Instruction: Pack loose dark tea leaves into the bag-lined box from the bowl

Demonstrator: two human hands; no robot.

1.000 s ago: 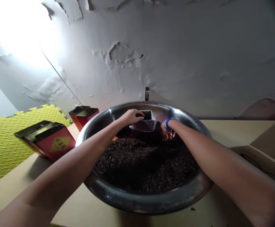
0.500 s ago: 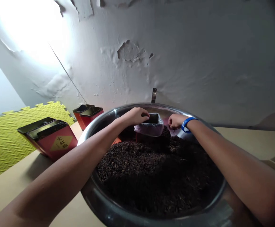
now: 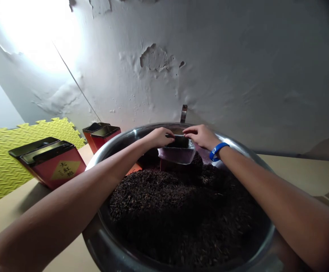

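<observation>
Inside a large steel basin [image 3: 96, 219] of dark loose tea leaves [image 3: 153, 192] stands a red tin [image 3: 166, 165], its lower part among the leaves. A clear plastic bag [image 3: 178, 155] lines it and folds down over the rim. My left hand [image 3: 161, 137] is closed at the left side of the opening, with thumb and fingertips on the bag's edge. At the right side of the opening my right hand [image 3: 202, 136], with a blue wristband, pinches the bag's edge. The fingertips partly hide the rim. An orange-red object [image 3: 134, 168] shows beside my left forearm.
Several red tins stand left of the basin: a near one [image 3: 66, 168] with a yellow label, and another [image 3: 105, 138] farther back. A yellow foam mat [image 3: 0, 162] lies beyond the table [image 3: 289, 170]. Behind the basin rises a peeling wall [image 3: 238, 75].
My right hand has moved up and left from the basin's right inner side to the tin's opening. My left hand stays at the opening's left side. The view has shifted slightly.
</observation>
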